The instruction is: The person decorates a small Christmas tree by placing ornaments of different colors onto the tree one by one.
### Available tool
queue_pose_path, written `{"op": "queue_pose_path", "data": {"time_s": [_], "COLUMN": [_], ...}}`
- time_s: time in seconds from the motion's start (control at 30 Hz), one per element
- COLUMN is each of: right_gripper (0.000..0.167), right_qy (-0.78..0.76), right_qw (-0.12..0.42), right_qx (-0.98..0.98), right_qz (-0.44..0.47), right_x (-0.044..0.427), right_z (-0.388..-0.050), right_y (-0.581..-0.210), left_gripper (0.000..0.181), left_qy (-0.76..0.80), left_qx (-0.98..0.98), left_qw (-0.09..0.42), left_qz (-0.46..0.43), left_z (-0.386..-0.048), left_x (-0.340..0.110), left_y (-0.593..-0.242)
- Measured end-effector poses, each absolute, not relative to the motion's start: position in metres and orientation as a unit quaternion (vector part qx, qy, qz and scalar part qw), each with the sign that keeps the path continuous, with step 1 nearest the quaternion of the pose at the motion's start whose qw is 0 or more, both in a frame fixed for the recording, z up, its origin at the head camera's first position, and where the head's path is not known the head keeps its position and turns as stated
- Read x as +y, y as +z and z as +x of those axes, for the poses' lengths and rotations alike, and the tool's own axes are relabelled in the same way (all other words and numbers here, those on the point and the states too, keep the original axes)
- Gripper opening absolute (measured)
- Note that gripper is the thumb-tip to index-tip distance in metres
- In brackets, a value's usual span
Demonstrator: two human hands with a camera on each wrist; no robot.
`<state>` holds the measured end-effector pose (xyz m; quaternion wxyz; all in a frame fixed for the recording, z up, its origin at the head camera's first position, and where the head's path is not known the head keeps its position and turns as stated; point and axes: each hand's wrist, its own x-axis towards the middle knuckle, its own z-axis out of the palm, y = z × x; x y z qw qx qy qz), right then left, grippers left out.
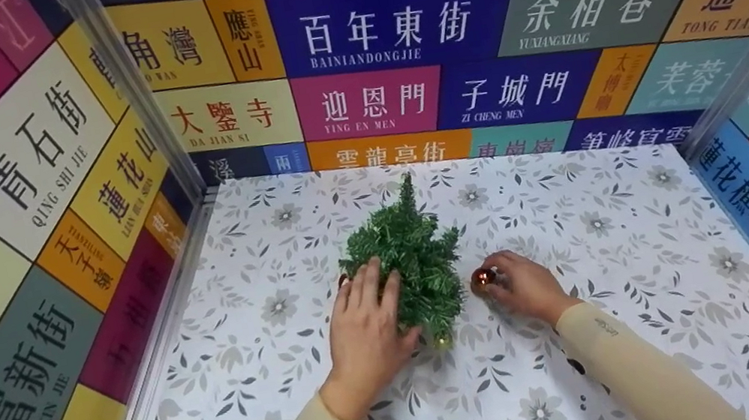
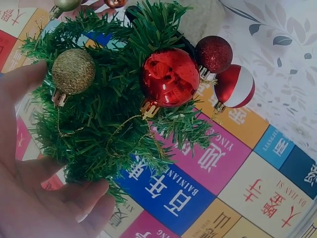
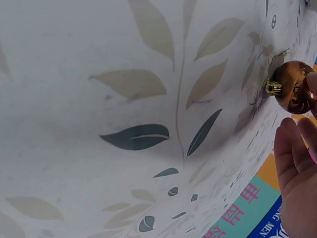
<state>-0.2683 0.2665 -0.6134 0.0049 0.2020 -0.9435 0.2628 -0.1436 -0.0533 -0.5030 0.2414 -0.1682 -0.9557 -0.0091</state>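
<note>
A small green artificial Christmas tree [image 1: 421, 263] stands on the table. My left hand [image 1: 366, 321] rests against its left side with the fingers spread. In the left wrist view, baubles hang from the branches: a gold glitter bauble [image 2: 73, 72], a shiny red bauble [image 2: 171, 78], a dark red glitter bauble [image 2: 214, 54] and a red-and-white bauble [image 2: 235, 86]. Just right of the tree, my right hand [image 1: 528, 288] pinches a shiny copper-coloured bauble [image 1: 483, 278]. Its gold cap and thin loop show in the right wrist view, beside the hand [image 3: 299, 173].
White cloth with grey flowers and leaves [image 1: 263, 228] covers the table. Panels of coloured street-name signs [image 1: 395, 16] rise at the back and both sides. A pale green bauble [image 2: 67, 4] shows at the top edge of the left wrist view.
</note>
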Motion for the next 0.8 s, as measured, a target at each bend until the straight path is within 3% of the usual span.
{"op": "queue_pose_path", "data": {"time_s": [0.37,0.57,0.8], "right_gripper": [0.047,0.043,0.045], "right_qy": [0.273,0.288,0.326], "right_qw": [0.001,0.000,-0.043], "right_qx": [-0.942,-0.939,-0.932], "right_qz": [0.195,0.190,0.155], "right_x": [0.2665,0.2685,0.2695], "right_z": [-0.2695,-0.2720,-0.2722], "right_y": [-0.6149,-0.6152,-0.6146], "left_gripper": [0.100,0.100,0.096], "left_qy": [0.003,0.002,-0.003], "left_qx": [-0.961,-0.960,-0.957], "left_qw": [0.226,0.231,0.242], "left_qz": [-0.159,-0.158,-0.162], "left_z": [-0.1439,-0.1443,-0.1447], "left_x": [-0.0518,-0.0515,-0.0520], "left_y": [-0.5041,-0.5061,-0.5080]}}
